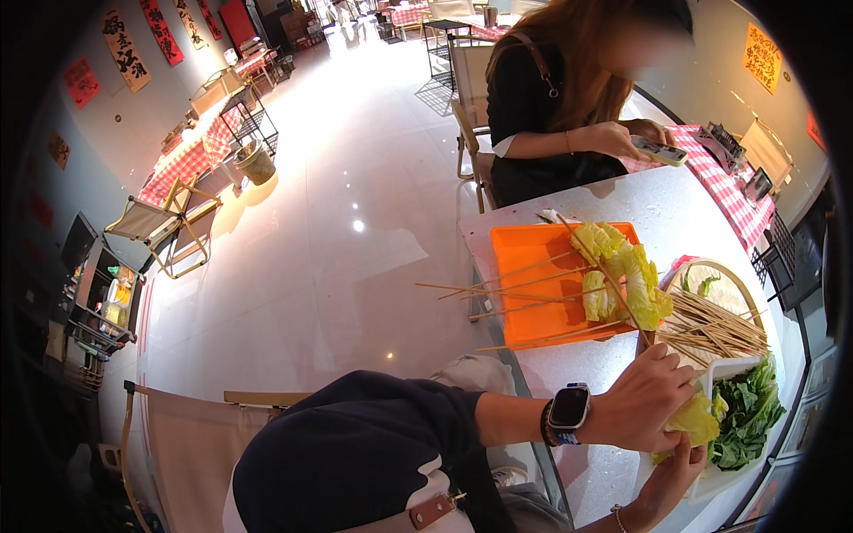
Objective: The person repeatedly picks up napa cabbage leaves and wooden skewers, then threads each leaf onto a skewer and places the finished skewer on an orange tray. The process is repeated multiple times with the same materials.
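Pinching one pale leaf [697, 419] at four o'clock in view, gripping narrowly with left hand [640, 400] and right hand [673, 481] — apparently folding it for skewering, probably calling for careful piercing next. Counting one orange tray [524, 253] between ten and eleven from there, one white tray [713, 482] of greens [746, 413] at three, one round basket [724, 272] at twelve — and finding the sticks [715, 324] too bunched to count.
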`<state>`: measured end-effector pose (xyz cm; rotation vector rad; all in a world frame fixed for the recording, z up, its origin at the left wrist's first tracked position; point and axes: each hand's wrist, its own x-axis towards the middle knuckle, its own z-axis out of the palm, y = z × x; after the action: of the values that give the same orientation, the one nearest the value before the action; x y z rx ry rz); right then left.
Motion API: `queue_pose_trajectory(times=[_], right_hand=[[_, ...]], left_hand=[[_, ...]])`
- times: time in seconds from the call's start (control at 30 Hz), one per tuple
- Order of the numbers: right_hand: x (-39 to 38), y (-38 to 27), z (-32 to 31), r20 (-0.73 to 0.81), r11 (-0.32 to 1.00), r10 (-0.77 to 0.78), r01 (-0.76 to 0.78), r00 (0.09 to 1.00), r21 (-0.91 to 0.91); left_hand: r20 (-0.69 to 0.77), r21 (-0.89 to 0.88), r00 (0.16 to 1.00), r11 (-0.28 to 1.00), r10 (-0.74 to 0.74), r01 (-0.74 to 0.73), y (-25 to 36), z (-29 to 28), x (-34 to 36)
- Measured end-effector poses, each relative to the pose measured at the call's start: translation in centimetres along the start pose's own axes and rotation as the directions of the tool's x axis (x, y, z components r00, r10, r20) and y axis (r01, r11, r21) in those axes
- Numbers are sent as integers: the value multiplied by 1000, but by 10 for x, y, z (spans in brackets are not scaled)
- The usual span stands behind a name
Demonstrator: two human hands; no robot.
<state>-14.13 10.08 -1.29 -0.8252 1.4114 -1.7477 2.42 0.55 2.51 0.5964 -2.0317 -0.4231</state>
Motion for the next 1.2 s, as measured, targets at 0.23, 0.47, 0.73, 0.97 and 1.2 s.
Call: queue_pose_trajectory(times=[0.23, 0.47, 0.73, 0.97, 1.2], right_hand=[[-1, 1, 0, 16, 1000, -9, 10, 1000, -10], [-8, -10, 16, 75, 999, -41, 41, 996, -7], [-5, -19, 18, -41, 997, -59, 61, 997, 49], [-4, -31, 12, -56, 992, -45, 51, 997, 118], [-4, -37, 5, 61, 997, 0, -5, 998, 83]], left_hand=[[-10, -20, 999, 999, -36, 36, 0, 2, 1], [-20, 33, 997, 996, -81, 82, -2, 6, -3], [211, -172, 976, 985, 52, -16, -13, -7, 9], [367, -228, 924, 973, 110, -25, -6, -9, 13], [354, -265, 931, 964, 90, 8, -6, -11, 12]])
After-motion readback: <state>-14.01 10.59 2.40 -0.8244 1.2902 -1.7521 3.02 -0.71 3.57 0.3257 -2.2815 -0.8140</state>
